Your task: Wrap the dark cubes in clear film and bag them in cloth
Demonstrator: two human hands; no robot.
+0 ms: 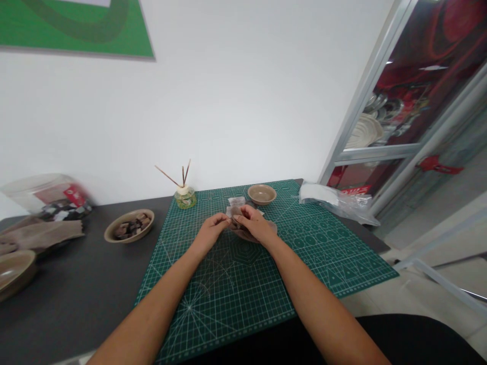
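Note:
At the middle of the green cutting mat [243,299], my left hand [213,229] and my right hand [257,224] are close together, fingers pinched on a small brown, cloth-like piece [236,212]. What exactly it is, I cannot make out. Below the fingers sits a shallow dish [251,237], mostly covered by my right hand. Pale printed packets [237,201] lie just behind the hands. A small tan bowl [262,194] stands on the mat beyond my right hand.
To the left, a bowl of brown chunks [133,226] stands on the dark table [87,284]. A reed diffuser [185,196] is at the mat's back left corner. Further left are a clear tub [49,192], brown cloth [45,234] and another bowl [17,268]. A plastic bag [335,200] lies back right.

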